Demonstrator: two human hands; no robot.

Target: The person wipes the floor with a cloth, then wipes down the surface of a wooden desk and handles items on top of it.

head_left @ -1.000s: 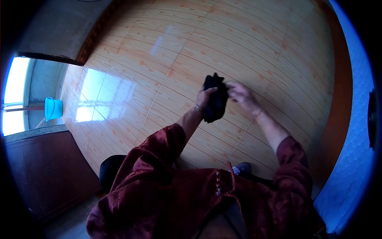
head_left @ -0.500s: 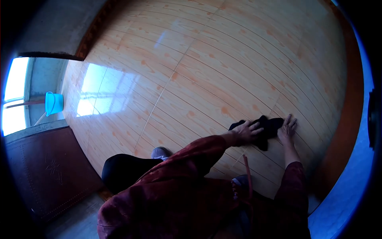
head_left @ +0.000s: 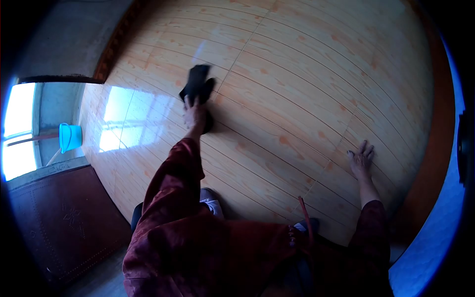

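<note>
left hand has fingers loosely spread over the crumpled black cloth, probably for even pressure, nearer the light-blue plastic bucket than the splayed, empty right hand, likely there for balance

I take this for a room in a home. Below me spreads a shiny, wood-patterned floor; along my right runs a pale-blue quilted surface behind a brown edge, much like a bed. On my far left, a light-blue bucket sits near bright panes, beside a plain grey wall.
</note>
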